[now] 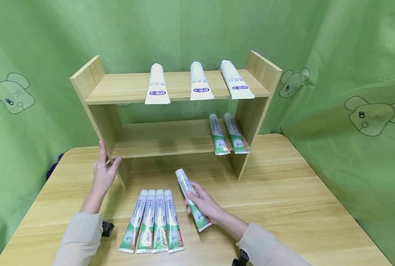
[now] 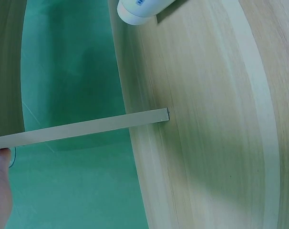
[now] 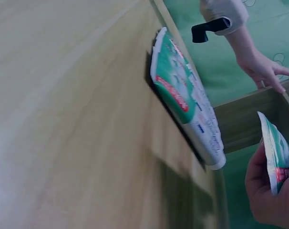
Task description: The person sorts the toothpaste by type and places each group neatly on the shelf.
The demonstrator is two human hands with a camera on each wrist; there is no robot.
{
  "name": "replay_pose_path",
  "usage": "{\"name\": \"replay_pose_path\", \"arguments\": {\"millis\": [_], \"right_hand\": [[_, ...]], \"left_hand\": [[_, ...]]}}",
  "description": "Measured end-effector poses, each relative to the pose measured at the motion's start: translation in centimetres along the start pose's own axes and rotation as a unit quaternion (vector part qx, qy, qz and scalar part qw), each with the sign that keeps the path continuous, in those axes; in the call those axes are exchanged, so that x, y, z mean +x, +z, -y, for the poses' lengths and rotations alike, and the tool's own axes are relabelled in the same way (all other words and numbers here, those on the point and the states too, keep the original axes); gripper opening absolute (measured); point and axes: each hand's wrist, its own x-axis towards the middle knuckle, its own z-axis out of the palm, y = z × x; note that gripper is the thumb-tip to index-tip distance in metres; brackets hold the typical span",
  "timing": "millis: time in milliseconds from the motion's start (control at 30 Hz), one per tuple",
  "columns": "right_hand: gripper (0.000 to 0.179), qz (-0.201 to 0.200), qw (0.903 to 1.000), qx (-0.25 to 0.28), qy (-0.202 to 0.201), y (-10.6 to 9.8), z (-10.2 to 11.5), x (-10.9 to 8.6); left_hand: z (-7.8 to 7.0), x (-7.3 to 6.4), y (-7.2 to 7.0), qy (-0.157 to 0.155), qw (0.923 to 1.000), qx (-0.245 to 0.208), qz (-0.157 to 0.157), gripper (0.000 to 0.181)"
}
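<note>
Head view: tube [image 1: 196,214] gripped by right hand [image 1: 204,203], shelf [image 1: 161,136] touched by splayed left hand [image 1: 103,175] — if bumped by the tube, the shelf could be shifted.

A screened-off, staged work area is showing: green curtain [image 1: 184,33] bearing cartoon animal heads [image 1: 371,116] is enclosing a wood-grain table [image 1: 300,207], where a small shelf unit [image 1: 164,136] is standing. Building type is escaping identification.
</note>
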Motion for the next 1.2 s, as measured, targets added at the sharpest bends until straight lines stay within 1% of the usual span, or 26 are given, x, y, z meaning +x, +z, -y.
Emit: {"name": "replay_pose_path", "arguments": {"millis": [133, 233, 300, 400, 467, 533, 600, 667, 700, 767, 833, 933, 1067, 1133, 1200], "right_hand": [[0.045, -0.005, 0.9999, -0.013, -0.008, 0.0, 0.6, -0.1], [0.041, -0.011, 0.9997, -0.009, -0.019, 0.0, 1.0, -0.3], [0.041, -0.015, 0.9996, -0.003, -0.025, -0.1, 1.3, -0.4], [0.047, -0.016, 0.9992, 0.005, -0.035, -0.1, 1.8, -0.7], [0.056, -0.001, 0.9986, 0.018, -0.049, -0.2, 2.1, -0.9], [0.069, 0.028, 0.9964, 0.037, -0.071, -0.4, 2.4, -1.1], [0.079, 0.061, 0.9916, 0.059, -0.098, -0.6, 2.6, -1.3], [0.082, 0.091, 0.9844, 0.077, -0.129, -0.8, 2.6, -1.3], [0.081, 0.098, 0.9814, 0.081, -0.143, -0.9, 2.6, -1.4], [0.078, 0.099, 0.9768, 0.089, -0.167, -1.1, 2.7, -1.4], [0.075, 0.083, 0.9746, 0.096, -0.184, -1.2, 2.7, -1.3], [0.071, 0.024, 0.9753, 0.106, -0.193, -1.1, 3.0, -1.4], [0.06, -0.065, 0.9747, 0.117, -0.18, -0.7, 3.7, -1.4], [0.052, -0.092, 0.9732, 0.125, -0.169, -0.6, 4.2, -1.3], [0.046, -0.105, 0.9706, 0.145, -0.161, -0.5, 4.6, -1.2]], "left_hand": [[0.1, 0.0, 0.1, -0.002, 1.0, -0.003, 0.002, 0.081], [0.1, 0.1, 0.1, -0.001, 1.0, -0.001, 0.002, 0.081], [0.2, 0.1, 0.1, 0.001, 1.0, 0.0, 0.002, 0.08], [0.3, 0.1, 0.1, 0.005, 1.0, 0.002, 0.005, 0.08], [0.2, 0.1, 0.1, 0.005, 1.0, 0.003, 0.006, 0.08], [0.3, 0.1, 0.1, 0.004, 1.0, 0.003, 0.006, 0.08], [0.2, 0.1, 0.1, 0.003, 1.0, 0.002, 0.006, 0.08], [0.2, 0.1, 0.1, 0.002, 1.0, 0.0, 0.005, 0.08], [0.2, 0.1, 0.1, 0.002, 1.0, 0.0, 0.004, 0.08], [0.3, 0.2, 0.1, 0.003, 1.0, -0.001, 0.005, 0.08], [0.3, 0.2, 0.1, 0.004, 1.0, 0.0, 0.006, 0.08], [0.3, 0.2, 0.1, 0.009, 0.9999, 0.004, 0.007, 0.081], [0.3, 0.2, 0.1, 0.016, 0.9998, 0.003, 0.008, 0.081], [0.3, 0.2, 0.0, 0.018, 0.9998, 0.001, 0.01, 0.082], [0.3, 0.2, 0.1, 0.017, 0.9998, 0.0, 0.01, 0.081]]}}
